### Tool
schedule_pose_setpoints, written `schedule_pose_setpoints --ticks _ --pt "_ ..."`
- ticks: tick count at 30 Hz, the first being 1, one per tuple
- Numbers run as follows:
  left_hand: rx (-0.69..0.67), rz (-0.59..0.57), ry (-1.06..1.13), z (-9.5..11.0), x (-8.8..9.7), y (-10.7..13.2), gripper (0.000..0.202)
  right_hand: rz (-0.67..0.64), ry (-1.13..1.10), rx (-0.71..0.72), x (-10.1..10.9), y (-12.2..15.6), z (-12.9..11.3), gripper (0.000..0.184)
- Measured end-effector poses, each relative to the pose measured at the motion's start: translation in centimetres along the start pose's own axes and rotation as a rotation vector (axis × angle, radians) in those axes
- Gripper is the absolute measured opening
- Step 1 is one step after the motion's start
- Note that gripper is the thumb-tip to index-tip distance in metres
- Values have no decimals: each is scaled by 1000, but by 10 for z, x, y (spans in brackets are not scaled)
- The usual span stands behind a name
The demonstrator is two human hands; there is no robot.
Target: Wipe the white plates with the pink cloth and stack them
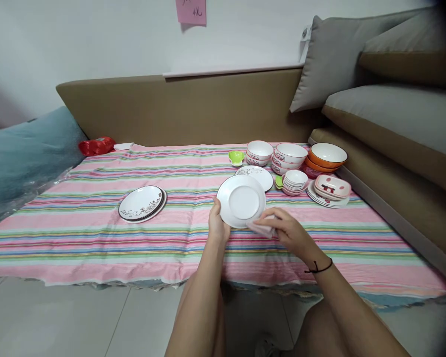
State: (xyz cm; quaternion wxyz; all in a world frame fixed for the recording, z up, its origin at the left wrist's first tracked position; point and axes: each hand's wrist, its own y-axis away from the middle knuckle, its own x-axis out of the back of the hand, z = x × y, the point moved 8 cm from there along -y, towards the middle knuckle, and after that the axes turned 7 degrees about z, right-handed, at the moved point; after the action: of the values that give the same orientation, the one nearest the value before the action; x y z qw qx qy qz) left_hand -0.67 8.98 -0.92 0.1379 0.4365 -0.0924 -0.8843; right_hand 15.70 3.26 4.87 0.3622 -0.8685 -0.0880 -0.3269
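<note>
My left hand (217, 221) grips a white plate (244, 201) by its left edge, thumb on the rim. The plate is tilted up, and a foot ring on the face toward me shows its underside. In my right hand (287, 229) is a bunched pale cloth (262, 227), pressed to the plate's lower right rim; whether it is cloth or tissue I cannot tell for sure. Just behind the held plate lies a flower-patterned white plate (258, 174), partly hidden. Off to the left, a small stack of dark-rimmed plates (139, 202) rests on the striped cloth (85, 238).
Stacked white bowls (290, 152), orange bowls (327, 154), small white dishes (296, 177) and a pink dish (332, 187) on plates stand at right. A green dish (236, 157) sits behind. Cushions (394, 114) border the right; a red packet (96, 146) lies far left.
</note>
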Motion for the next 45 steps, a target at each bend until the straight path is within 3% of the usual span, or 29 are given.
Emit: schedule_pose_setpoints --ticks 4,7,12,16,21,25,30,35,39,45 --pt "19 -94 -127 -6 -5 4 47 483 172 -183 43 -7 14 52" --pt "36 -150 -181 -12 -9 9 48 613 272 -319 38 -10 20 49" --pt "7 -152 -171 -14 -12 9 45 459 239 -378 -3 -22 21 51" --pt "35 -70 -99 -12 -5 2 44 263 133 -205 -29 -31 1 49" --pt "74 -13 15 -9 -2 -3 44 62 139 -30 -43 -31 -20 50" --pt "94 24 89 -10 -1 -4 48 -31 184 53 -45 -26 -23 51" --pt "101 58 147 -14 1 -6 48 -28 267 133 -41 -19 -27 47" --pt "70 92 171 -10 5 -7 50 33 341 88 -41 -9 -28 48" --pt "45 111 187 -3 6 -9 49 -7 340 82 -41 -4 -26 50" --pt "20 140 204 5 9 -13 49 1 363 -61 -20 -2 -1 49"
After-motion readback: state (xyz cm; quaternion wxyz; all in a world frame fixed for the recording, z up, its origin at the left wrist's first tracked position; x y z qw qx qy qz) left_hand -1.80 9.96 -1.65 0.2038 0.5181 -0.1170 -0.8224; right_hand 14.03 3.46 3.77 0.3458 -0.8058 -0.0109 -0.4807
